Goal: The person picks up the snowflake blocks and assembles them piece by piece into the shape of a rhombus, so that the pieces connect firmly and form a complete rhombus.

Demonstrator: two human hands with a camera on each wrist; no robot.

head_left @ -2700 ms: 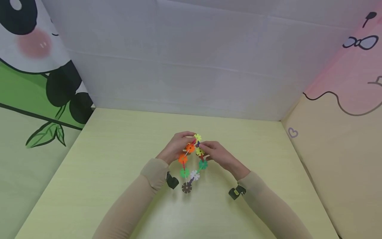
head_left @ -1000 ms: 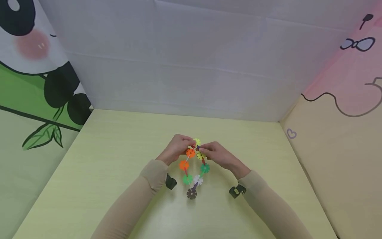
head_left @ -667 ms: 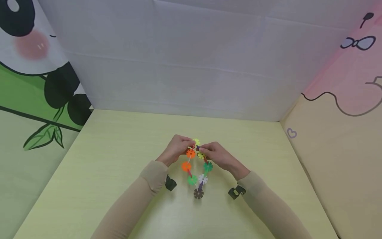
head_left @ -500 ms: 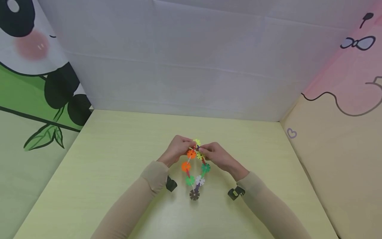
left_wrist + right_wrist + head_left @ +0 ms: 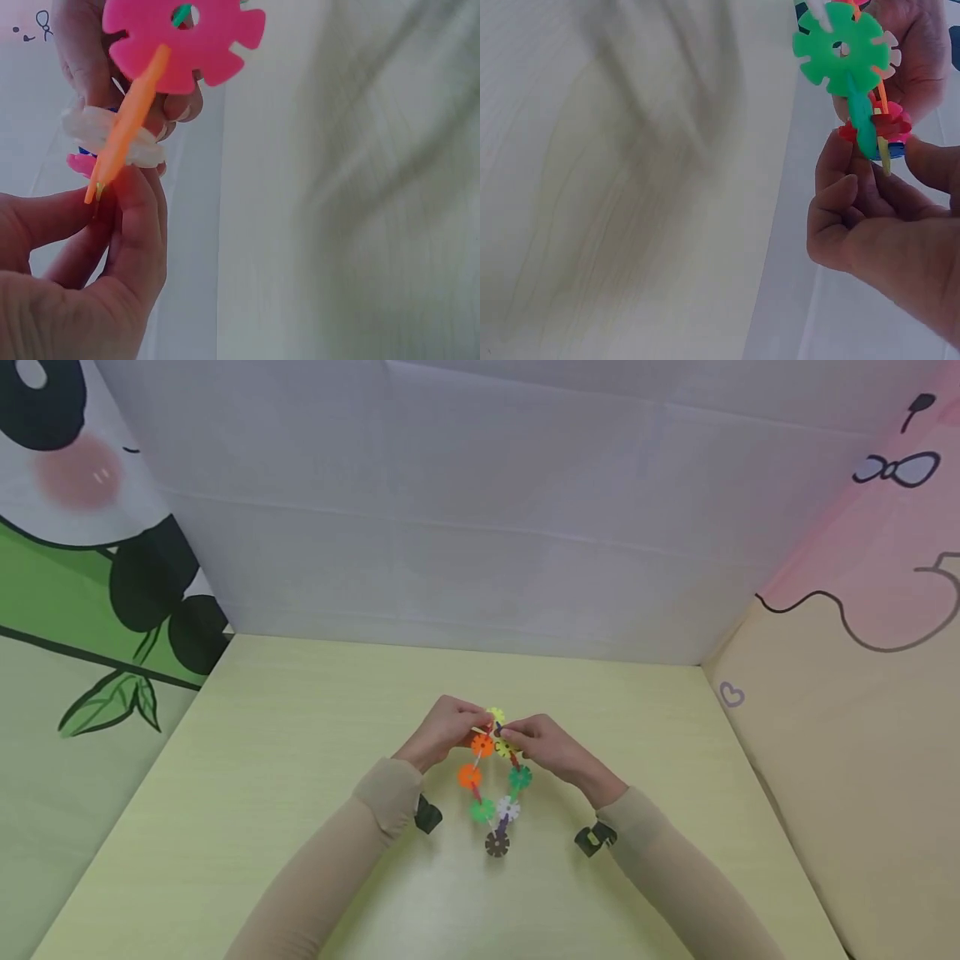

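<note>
A loop of linked plastic snowflake discs hangs between both hands in the head view. Its left side runs through an orange disc (image 5: 470, 776) and a green disc (image 5: 482, 811) to a brown disc (image 5: 497, 843) at the bottom. Up the right side come a white disc (image 5: 508, 810) and a teal disc (image 5: 520, 777). My left hand (image 5: 447, 728) pinches the loop's top left, by a yellow disc (image 5: 495, 715). Close beside it, my right hand (image 5: 551, 747) pinches the top right, at a small dark blue piece. Fingers partly hide the joint there.
A pale wooden table (image 5: 315, 710) lies beneath, with a white wall (image 5: 480, 552) behind it. Panels with cartoon drawings stand at the left (image 5: 150, 610) and right (image 5: 847, 710). Black wrist cameras hang under both sleeves.
Since the oldest frame, the loop's lower end has shifted right and slightly nearer the body, swaying a little side to side. Both hands keep their pinches and have barely moved.
</note>
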